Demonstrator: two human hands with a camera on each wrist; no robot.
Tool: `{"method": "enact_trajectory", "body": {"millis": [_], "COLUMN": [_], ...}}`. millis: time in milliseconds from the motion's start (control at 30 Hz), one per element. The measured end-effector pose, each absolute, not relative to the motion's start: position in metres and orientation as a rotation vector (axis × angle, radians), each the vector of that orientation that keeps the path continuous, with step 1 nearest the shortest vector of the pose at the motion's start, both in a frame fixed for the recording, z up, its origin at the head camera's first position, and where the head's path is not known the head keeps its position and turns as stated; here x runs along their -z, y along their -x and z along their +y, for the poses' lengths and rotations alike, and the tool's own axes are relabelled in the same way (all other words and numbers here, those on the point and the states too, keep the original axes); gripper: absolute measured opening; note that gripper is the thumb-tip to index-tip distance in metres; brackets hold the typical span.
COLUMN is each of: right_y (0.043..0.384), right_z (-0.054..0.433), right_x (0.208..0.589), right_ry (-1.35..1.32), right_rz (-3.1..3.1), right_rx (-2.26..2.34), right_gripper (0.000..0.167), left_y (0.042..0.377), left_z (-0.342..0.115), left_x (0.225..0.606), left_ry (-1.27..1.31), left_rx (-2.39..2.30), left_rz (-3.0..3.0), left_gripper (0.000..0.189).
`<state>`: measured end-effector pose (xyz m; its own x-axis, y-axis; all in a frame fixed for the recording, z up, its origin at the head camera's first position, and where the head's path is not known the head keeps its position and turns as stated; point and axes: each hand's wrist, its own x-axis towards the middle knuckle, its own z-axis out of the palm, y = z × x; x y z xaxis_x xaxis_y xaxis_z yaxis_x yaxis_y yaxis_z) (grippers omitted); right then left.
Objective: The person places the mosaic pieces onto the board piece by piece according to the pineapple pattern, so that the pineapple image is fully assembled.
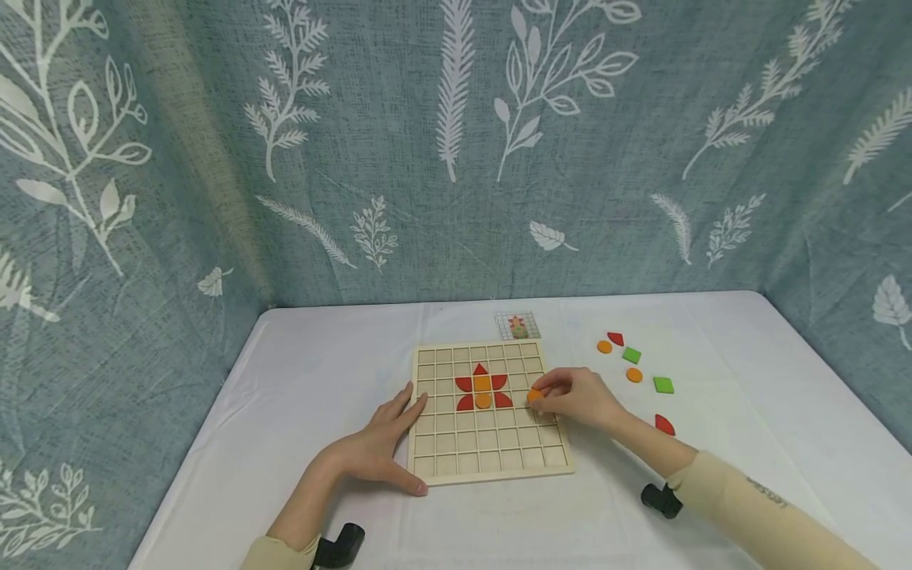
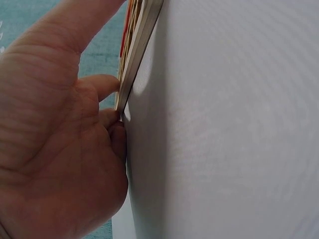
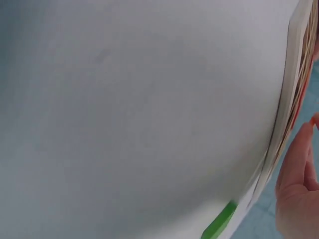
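Note:
A wooden grid board [image 1: 492,439] lies on the white table, with a small figure of red and orange tiles laid in its upper middle. My left hand [image 1: 376,447] is spread along the board's left side, fingertips at the frame and thumb near the lower left corner. The left wrist view shows its palm [image 2: 55,144] beside the board's edge [image 2: 142,47]. Between thumb and fingers my right hand [image 1: 580,400] pinches an orange round tile [image 1: 535,395] over the right columns of the grid. In the right wrist view those fingers [image 3: 296,157] are partly cut off by the frame.
Right of the board lie loose tiles: orange rounds [image 1: 634,375], green squares [image 1: 663,385] and red quarter-circles [image 1: 664,425]. Behind the board's top edge rests a pattern card [image 1: 518,325] with a gridded picture. A blue-green leaf-print curtain [image 1: 399,158] hangs around the table.

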<state>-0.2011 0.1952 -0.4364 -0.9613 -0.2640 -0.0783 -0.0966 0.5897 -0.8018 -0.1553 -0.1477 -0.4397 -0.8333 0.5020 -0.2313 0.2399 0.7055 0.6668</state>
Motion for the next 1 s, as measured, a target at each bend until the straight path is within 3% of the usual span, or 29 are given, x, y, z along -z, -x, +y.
{"method": "enact_trajectory", "body": {"millis": [433,1000], "right_y": [0.194,0.189], "right_z": [0.165,0.162], "right_x": [0.440,0.442], "right_ry": [0.744,0.776], "right_rz": [2.656,2.626], "right_rx": [1.159,1.226], "right_gripper": [0.018,0.020], "left_y": [0.156,0.156], "left_z": [-0.148,-0.148], "left_x": [0.441,0.441], "left_ry": [-0.578,-0.584], "left_rx": [-0.913,-0.918], "left_rz": [2.513,2.518], "left_gripper": [0.128,0.127]}}
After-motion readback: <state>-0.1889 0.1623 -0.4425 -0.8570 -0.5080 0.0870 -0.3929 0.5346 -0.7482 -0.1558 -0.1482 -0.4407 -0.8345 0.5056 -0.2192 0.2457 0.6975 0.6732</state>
